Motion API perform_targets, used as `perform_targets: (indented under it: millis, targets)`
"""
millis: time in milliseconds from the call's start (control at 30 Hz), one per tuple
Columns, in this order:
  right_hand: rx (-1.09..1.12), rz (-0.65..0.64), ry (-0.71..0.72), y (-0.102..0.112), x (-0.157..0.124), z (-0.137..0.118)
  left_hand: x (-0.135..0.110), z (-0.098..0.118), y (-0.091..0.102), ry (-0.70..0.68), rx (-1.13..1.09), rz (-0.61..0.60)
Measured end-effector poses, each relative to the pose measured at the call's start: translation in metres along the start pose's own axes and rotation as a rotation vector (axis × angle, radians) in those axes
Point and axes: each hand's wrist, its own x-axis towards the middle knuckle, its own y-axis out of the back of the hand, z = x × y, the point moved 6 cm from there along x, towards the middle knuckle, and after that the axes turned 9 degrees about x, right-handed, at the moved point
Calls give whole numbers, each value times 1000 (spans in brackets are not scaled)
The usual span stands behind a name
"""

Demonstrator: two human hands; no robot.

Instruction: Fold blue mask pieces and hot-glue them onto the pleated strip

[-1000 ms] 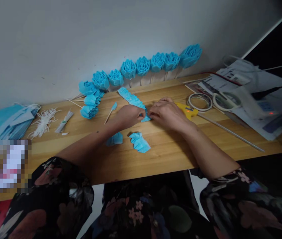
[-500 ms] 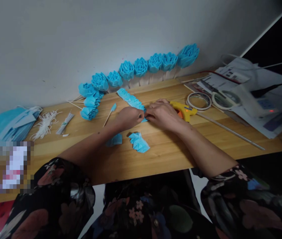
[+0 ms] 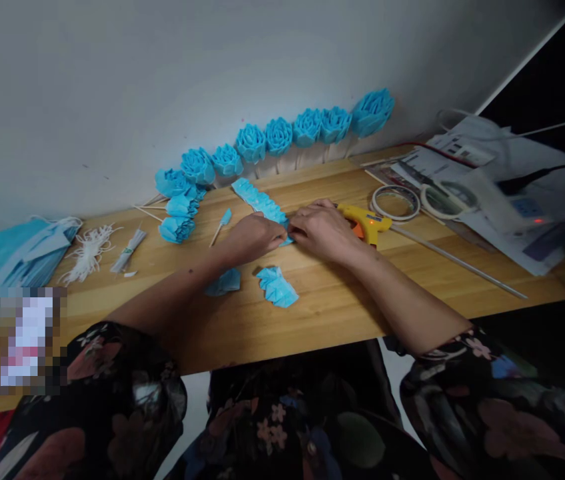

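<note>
A: Nearest?
B: Pleated blue scrap (image 3: 278,287) on the surface (image 3: 242,337), nearer the person than the hands.
A: Hands?
B: Left hand (image 3: 255,237) and right hand (image 3: 323,230) close together, fingers curled nearly closed, both pinching the near end of the ruffled blue strip (image 3: 259,200); exact grip hidden.
A: Change?
B: Yellow glue gun (image 3: 371,225) beside the right hand: more covered a second ago, orange part shows now.
A: Back?
B: Blue flowers (image 3: 279,136) along the wall (image 3: 187,73).
</note>
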Motion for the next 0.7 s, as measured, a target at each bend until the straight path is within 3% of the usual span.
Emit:
perform_targets:
  millis: [233, 467, 700]
  targets:
    - [51, -17, 14, 2, -2, 0, 2, -4, 0, 65, 15, -10]
    - [124, 115, -39, 22, -8, 5, -1, -6, -3, 90, 21, -52]
    - [124, 111, 26, 17, -8, 5, -2, -9, 4, 151, -7, -8]
